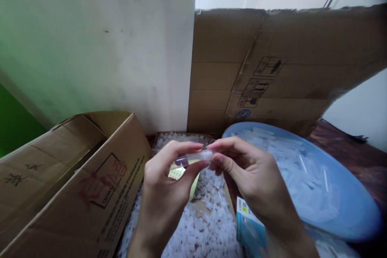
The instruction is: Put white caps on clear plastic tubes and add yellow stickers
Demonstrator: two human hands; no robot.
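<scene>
A clear tube (pixel 196 156), slim and glossy, lies almost level between the two hands, above a shallow box (pixel 229 197) strewn with small whitish pieces (pixel 196 229); its left part shows a dark purplish band, its right end looks whitish and ribbed. The left hand (pixel 165 193) has thumb and fingers curled close, pinching the tube along its body, while the right hand (pixel 249 165) grips the ribbed end between bent fingertips. A pale yellow sheet (pixel 195 187) shows behind the left hand; whether that hand holds it, I cannot tell. The cardboard carton (pixel 121 169) at left reads "QIWU" under large red characters, with finer print too small to read. The big cardboard panel (pixel 223 48) carries handling symbols, among them arrows and a glass, and a round blue mark
</scene>
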